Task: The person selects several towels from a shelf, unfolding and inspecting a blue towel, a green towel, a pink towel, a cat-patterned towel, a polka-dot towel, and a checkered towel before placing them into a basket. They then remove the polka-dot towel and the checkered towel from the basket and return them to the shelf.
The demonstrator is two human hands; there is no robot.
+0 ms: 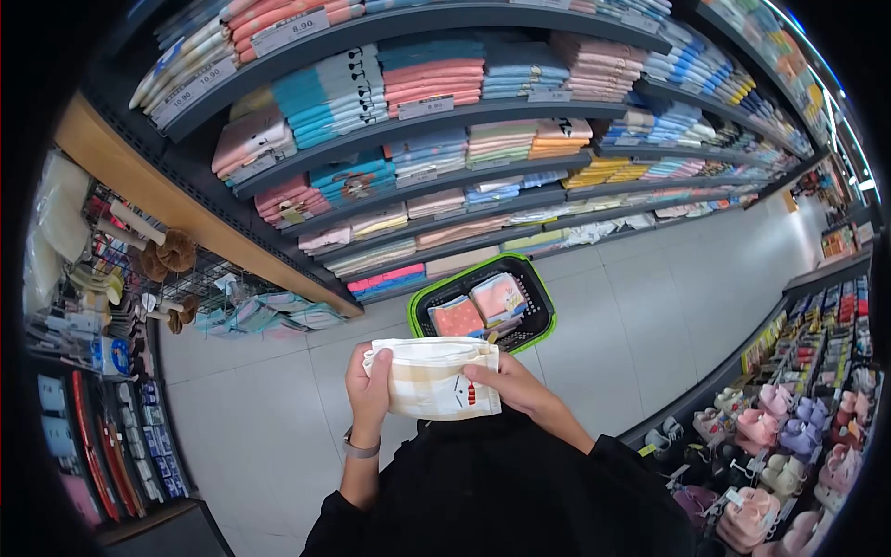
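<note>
The left hand (368, 385) and right hand (509, 381) angle inward, fingers closed on opposite ends of a folded cloth (432, 382), thumbs on its near face. The cloth is held level before the black-clothed torso (501, 492).

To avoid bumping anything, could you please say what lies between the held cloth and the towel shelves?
In the head view, the green-rimmed basket, holding folded cloths, lies between them.

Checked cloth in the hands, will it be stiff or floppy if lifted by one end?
Probably floppy: the checked cloth looks folded in soft layers, so it may sag or unfold. Likely light, since the left hand and right hand just pinch its ends. Its flat fold makes rolling unlikely.
</note>
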